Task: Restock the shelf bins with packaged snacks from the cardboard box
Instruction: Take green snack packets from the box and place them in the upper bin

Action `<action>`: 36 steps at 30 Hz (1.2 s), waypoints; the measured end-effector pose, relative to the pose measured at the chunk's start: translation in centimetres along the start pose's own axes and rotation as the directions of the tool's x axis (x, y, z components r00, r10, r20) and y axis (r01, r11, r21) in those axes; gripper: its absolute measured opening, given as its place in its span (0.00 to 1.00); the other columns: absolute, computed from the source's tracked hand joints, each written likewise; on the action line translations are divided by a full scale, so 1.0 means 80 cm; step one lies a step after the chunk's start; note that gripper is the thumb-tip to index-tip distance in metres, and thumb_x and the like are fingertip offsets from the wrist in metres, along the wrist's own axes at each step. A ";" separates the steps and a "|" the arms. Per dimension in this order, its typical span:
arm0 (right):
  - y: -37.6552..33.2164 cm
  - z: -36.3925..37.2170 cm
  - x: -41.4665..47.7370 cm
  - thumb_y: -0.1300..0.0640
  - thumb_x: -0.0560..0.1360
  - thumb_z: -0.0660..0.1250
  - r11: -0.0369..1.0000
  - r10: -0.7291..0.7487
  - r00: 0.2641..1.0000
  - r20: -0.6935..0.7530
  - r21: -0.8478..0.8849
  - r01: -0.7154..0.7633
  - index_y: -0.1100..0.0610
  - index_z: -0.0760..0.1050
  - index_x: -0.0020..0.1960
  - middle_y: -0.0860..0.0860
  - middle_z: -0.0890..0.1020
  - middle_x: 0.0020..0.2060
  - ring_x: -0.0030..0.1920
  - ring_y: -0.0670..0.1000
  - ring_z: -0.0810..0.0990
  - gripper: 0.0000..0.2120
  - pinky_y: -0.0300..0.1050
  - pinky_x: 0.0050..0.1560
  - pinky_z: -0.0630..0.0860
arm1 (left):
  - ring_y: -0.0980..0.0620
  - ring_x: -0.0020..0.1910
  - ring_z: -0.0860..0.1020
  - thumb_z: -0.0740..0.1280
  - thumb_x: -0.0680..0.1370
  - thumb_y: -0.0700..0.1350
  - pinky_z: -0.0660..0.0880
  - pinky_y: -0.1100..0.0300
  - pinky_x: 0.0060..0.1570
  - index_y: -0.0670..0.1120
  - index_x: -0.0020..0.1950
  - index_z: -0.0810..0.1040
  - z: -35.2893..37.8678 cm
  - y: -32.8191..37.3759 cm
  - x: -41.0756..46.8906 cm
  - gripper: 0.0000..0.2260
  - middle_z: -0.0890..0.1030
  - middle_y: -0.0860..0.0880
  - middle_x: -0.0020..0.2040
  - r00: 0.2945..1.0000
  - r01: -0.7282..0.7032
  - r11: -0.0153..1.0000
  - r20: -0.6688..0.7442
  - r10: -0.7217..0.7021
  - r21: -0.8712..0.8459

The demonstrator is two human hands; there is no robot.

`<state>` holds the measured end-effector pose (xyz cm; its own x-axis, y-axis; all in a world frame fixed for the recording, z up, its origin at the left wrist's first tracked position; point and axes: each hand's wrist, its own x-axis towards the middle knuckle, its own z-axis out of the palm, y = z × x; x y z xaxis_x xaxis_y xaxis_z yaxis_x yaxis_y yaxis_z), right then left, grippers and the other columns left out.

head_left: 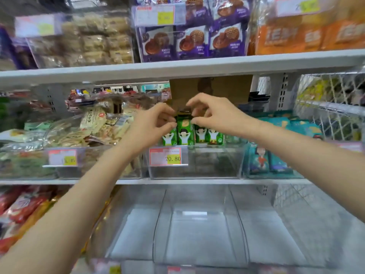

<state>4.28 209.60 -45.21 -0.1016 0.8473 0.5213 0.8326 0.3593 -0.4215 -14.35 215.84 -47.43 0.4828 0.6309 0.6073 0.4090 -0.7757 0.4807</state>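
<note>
A person's two bare arms are reaching into the middle level of a shop shelf. The left hand and right hand are meeting over one small green snack packet with a white cartoon figure. Each grip is narrow: thumb and forefinger are pinching the packet's upper edge, one hand at each top corner, while the other fingers are curling loosely above it. The packet is standing upright in a clear plastic shelf bin, in a row with more matching green packets that are touching it on both sides. The row is sitting towards the back of the bin, apart from its front wall, where a red and yellow price label is hanging.

Just behind the hands, a brown cardboard box is filling the gap under the white shelf board, which is running close above the knuckles. To the left, a bin of pale wrapped biscuits is crowding the bin's side wall; to the right, teal packets are sitting in the neighbouring bin.
</note>
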 end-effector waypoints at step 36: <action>0.164 0.246 -0.468 0.49 0.76 0.65 0.868 0.465 0.653 0.598 -0.160 -0.471 0.52 0.77 0.57 0.51 0.80 0.51 0.50 0.51 0.79 0.12 0.48 0.52 0.76 | 0.37 0.70 0.60 0.72 0.71 0.51 0.63 0.47 0.66 0.45 0.74 0.53 0.416 -0.164 -0.500 0.39 0.60 0.40 0.70 0.278 0.310 0.693 0.634 -0.721 0.651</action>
<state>8.32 190.32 -84.87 -0.0052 0.9542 -0.2992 0.8571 -0.1499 -0.4929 -13.21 201.30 -99.09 0.3307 0.7453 -0.5789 0.9373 -0.3310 0.1092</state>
